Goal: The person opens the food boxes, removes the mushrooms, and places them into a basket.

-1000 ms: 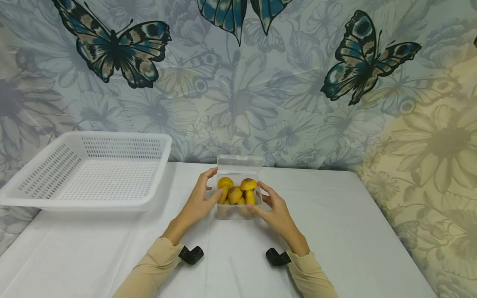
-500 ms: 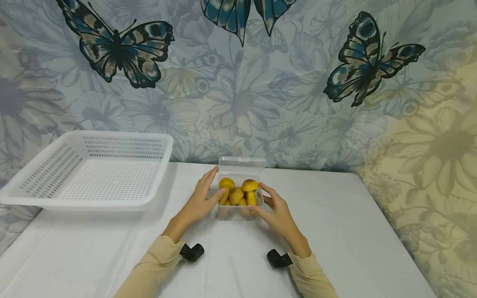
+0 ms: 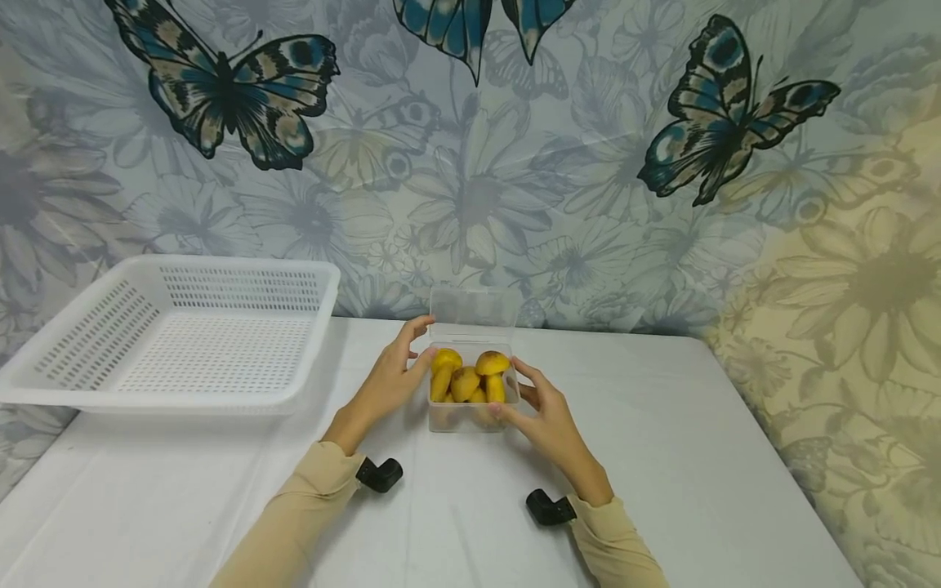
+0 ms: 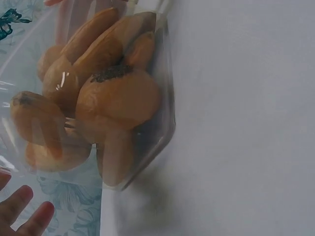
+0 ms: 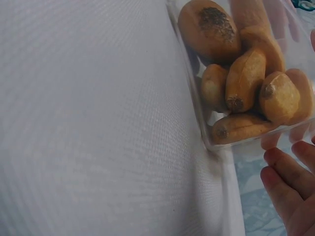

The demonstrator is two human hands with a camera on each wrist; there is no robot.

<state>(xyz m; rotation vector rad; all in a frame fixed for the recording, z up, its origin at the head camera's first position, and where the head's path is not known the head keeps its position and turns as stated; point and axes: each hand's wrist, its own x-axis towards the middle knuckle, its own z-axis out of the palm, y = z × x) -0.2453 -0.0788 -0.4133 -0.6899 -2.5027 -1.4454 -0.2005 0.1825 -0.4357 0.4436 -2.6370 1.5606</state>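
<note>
A clear plastic box [image 3: 470, 418] stands on the white cloth in front of me, its hinged lid [image 3: 474, 309] raised at the back. Several yellow-brown mushrooms [image 3: 465, 384] fill it, and both wrist views show them through the walls. My left hand [image 3: 388, 377] is at the box's left side, index finger by the lid's lower left edge; whether it touches is unclear. In the left wrist view its fingers [image 4: 35, 219] stand apart from the wall. My right hand [image 3: 547, 420] holds the right side, thumb at the front right corner and fingers along the side wall.
A white perforated plastic basket [image 3: 220, 351] with nothing in it stands to the left on the white-covered table [image 3: 662, 425]. Behind the table hangs a wall cloth [image 3: 470, 180] with flowers and butterflies. Black wrist cameras [image 3: 380, 474] sit at both sleeves.
The lid has swung more upright. My left hand has shifted slightly up and away, its thumb coming off the mushroom at the left. My right hand and the box stay put.
</note>
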